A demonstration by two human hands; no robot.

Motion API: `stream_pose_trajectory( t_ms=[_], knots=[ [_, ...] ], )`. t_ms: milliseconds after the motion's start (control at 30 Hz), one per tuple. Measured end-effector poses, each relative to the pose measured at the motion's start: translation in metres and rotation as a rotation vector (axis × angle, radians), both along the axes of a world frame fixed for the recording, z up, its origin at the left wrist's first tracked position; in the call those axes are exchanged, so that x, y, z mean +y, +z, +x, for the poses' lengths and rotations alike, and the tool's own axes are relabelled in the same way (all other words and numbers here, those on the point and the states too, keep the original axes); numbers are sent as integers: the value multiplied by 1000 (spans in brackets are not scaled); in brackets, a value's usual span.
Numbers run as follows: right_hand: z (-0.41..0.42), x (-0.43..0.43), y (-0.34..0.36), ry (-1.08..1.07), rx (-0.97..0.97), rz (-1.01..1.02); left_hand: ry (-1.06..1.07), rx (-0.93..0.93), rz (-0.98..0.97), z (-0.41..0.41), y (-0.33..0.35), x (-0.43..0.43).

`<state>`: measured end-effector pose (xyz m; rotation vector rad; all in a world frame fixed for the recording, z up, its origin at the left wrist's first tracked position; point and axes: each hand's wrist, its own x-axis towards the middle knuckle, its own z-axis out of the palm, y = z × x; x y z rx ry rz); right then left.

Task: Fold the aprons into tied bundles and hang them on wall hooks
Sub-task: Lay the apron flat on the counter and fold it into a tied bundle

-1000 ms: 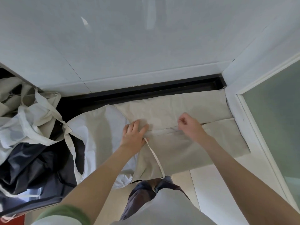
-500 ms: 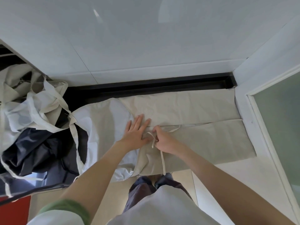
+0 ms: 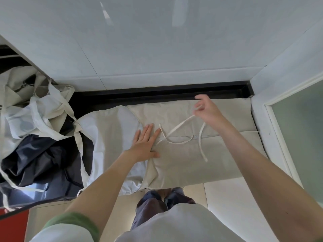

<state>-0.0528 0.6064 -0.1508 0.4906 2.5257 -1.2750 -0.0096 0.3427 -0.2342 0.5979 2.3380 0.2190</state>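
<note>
My left hand [image 3: 146,144] lies flat on the apron [image 3: 192,163]; right hand [image 3: 208,110] seemingly pinches its strap [image 3: 180,126]. Tugging could undo the fold.

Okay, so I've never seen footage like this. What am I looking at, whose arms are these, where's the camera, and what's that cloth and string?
There is no machine here. These are a person's two bare arms, filmed by one wide-angle camera worn on their head and looking down. A beige apron lies spread flat below a white wall. The left hand presses on the cloth with straight fingers and holds nothing. The right hand is raised above it and pinches a thin tie strap, whose loose end trails across the cloth. At far left sits a heap of more aprons, pale and dark, not yet folded.
</note>
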Motion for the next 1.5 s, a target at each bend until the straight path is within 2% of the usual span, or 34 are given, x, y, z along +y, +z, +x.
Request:
stream_pose_trajectory(
  t_ms=[67, 133, 233, 300, 433, 533, 667, 733, 833, 900, 967, 1033, 1133, 1233, 1367, 1433, 1500],
  knots=[
    [4, -3, -6, 105, 55, 247, 21, 11, 17, 2, -2, 0],
    [20, -14, -17, 342, 12, 419, 51, 44, 43, 3, -3, 0],
    [53, -29, -41, 618, -28, 477, 76, 77, 55, 5, -4, 0],
    [69, -30, -57, 678, -25, 529, 58, 73, 44, 4, -3, -1],
    [79, -15, -69, 536, 39, 500, 38, 53, 28, 1, -2, -2],
    [82, 8, -69, 453, 25, 573, 32, 63, 7, 3, 0, 0],
    [89, 45, -67, 132, 25, 687, 26, 100, -12, 4, 1, 2],
    [90, 56, -62, -55, -45, 716, 37, 120, -10, 5, 2, 3],
    [88, 45, -51, -95, -56, 641, 166, 162, 71, 10, 5, 4],
    [88, 19, -44, 48, 89, 544, 356, 229, 194, 15, 9, 5],
    [95, -18, -38, 328, 154, 403, 491, 248, 277, 18, 17, 0],
    [107, -56, -39, 667, 79, 288, 511, 60, 257, 23, 28, -7],
    [129, -96, -59, 1043, -29, 343, 326, -176, 81, 36, 41, -22],
    [141, -105, -78, 1151, -23, 468, 264, -363, -1, 52, 44, -35],
    [143, -104, -77, 1183, -29, 588, 132, -309, 3, 70, 39, -37],
    [143, -104, -71, 1185, -29, 607, 177, -324, 75, 72, 40, -38],
    [145, -101, -68, 1182, -65, 610, 307, -425, 206, 72, 41, -44]
  ],
)
